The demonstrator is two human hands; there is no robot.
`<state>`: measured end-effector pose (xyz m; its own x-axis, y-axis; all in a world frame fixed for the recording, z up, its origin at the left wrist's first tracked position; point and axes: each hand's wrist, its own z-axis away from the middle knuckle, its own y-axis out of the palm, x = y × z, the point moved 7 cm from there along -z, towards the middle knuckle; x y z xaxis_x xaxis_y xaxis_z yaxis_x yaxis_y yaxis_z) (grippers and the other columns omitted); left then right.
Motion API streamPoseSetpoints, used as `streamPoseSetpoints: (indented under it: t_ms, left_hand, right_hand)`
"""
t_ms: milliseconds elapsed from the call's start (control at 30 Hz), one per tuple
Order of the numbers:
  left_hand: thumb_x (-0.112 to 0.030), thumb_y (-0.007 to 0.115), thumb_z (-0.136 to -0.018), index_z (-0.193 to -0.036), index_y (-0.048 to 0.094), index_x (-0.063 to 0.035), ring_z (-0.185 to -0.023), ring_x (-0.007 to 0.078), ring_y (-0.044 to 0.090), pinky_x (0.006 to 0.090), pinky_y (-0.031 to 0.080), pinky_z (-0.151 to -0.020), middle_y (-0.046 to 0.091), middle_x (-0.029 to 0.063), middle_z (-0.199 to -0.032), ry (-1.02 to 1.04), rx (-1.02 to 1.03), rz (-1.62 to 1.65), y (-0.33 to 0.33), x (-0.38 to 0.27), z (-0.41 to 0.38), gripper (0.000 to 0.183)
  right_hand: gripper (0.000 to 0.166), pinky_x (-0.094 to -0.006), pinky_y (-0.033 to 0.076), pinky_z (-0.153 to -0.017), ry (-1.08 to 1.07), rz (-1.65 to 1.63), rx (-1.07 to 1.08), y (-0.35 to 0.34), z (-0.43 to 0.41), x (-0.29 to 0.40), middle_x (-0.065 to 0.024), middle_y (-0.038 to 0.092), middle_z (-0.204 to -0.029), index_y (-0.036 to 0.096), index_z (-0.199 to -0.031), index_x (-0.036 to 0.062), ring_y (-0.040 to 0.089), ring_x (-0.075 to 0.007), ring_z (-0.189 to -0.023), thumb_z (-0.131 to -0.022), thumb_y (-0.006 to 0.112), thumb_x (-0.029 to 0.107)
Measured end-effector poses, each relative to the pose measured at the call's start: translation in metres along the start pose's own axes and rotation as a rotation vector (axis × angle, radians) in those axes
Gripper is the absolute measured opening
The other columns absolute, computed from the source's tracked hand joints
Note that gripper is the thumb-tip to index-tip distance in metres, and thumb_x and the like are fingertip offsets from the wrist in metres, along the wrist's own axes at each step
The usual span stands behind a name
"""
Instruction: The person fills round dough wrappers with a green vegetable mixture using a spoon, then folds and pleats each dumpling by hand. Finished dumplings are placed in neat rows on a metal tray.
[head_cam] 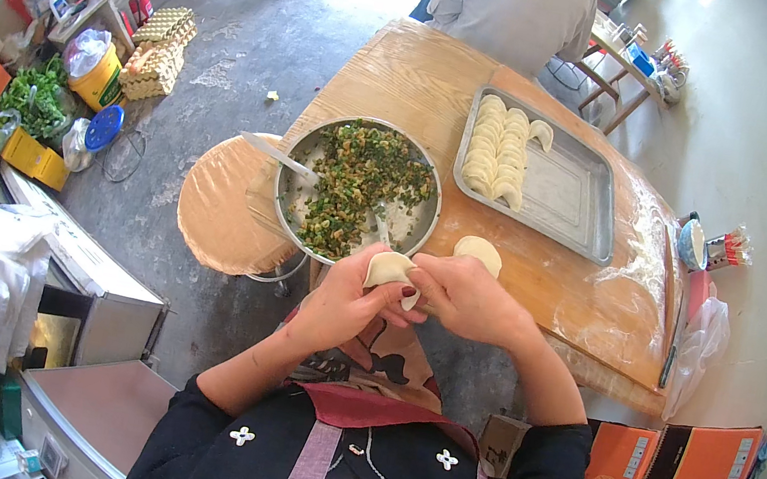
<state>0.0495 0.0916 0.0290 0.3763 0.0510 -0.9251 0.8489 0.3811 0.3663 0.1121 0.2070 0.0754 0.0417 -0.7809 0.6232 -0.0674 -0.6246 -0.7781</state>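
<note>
Between my two hands is a dumpling (pixel 389 271) in a pale dough wrapper, folded over into a half-moon. My left hand (pixel 351 303) cradles it from the left, thumb across its front. With its fingers on the right edge, my right hand (pixel 462 294) pinches the dough. Just beyond them stands a metal bowl (pixel 281 201) of chopped green and brown filling (pixel 362 183), with a light-handled utensil (pixel 283 159) leaning on its left rim and a second one inside. A stack of round wrappers (pixel 479 252) lies partly behind my right hand.
On the wooden table (pixel 411 77), a metal tray (pixel 572 203) holds overlapping rows of dumplings (pixel 497 152). A rolling pin (pixel 670 280) lies by the floured right edge. A round stool (pixel 229 206) stands at left. Beyond the table sits a person in grey (pixel 514 3).
</note>
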Motion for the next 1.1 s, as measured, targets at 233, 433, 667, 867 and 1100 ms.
streamPoseSetpoints:
  t_ms: [233,433,667,867,1100]
  left_hand:
    - [-0.008,0.052,-0.105,-0.114,0.052,-0.0009,-0.059,0.0104,0.063,0.0217,0.048,-0.054,0.067,0.0081,-0.084,0.156,-0.063,-0.012,-0.003,0.002,0.0,0.011]
    - [-0.019,0.053,-0.108,-0.114,0.053,-0.0024,-0.054,0.006,0.047,0.0216,0.041,-0.051,0.058,0.0012,-0.075,0.194,-0.096,0.142,-0.002,0.011,0.002,0.017]
    - [-0.018,0.056,-0.107,-0.127,0.055,-0.0001,-0.071,0.0067,0.052,0.023,0.046,-0.065,0.059,0.0009,-0.085,0.147,-0.054,0.125,-0.003,0.022,-0.012,0.027]
    - [0.0,0.06,-0.098,-0.123,0.064,0.0042,-0.087,0.012,0.066,0.0268,0.053,-0.075,0.07,0.0093,-0.104,0.337,-0.131,-0.286,-0.002,-0.028,-0.038,0.026]
    - [0.004,0.043,-0.102,-0.148,0.041,0.0072,-0.128,0.0322,0.058,0.0372,0.048,-0.102,0.056,0.0246,-0.141,0.486,-0.201,-0.515,0.012,-0.016,-0.07,0.046]
  right_hand:
    - [0.032,-0.0388,0.048,-0.062,0.112,-0.4,-0.018,0.011,0.011,-0.001,-0.0134,0.058,-0.067,0.06,-0.087,-0.0003,0.058,-0.0251,-0.062,-0.107,0.049,0.022]
    - [0.035,-0.0371,0.047,-0.06,0.118,-0.544,-0.081,0.023,0.019,0.001,-0.0125,0.057,-0.067,0.057,-0.084,-0.0024,0.052,-0.0206,-0.06,-0.107,0.048,0.021]
    - [0.028,-0.0384,0.051,-0.066,0.194,-0.468,-0.08,0.026,0.029,-0.007,-0.015,0.064,-0.071,0.063,-0.092,-0.0029,0.061,-0.0249,-0.066,-0.103,0.056,0.022]
    - [0.049,-0.0454,0.056,-0.083,0.009,0.106,-0.487,-0.045,0.015,0.018,-0.0164,0.071,-0.096,0.056,-0.132,0.0032,0.069,-0.0389,-0.085,-0.087,0.073,0.014]
    - [0.042,-0.0455,0.057,-0.089,-0.028,0.242,-0.695,-0.029,0.001,-0.019,-0.0259,0.065,-0.126,0.061,-0.128,-0.0037,0.067,-0.0396,-0.111,-0.086,0.061,0.001]
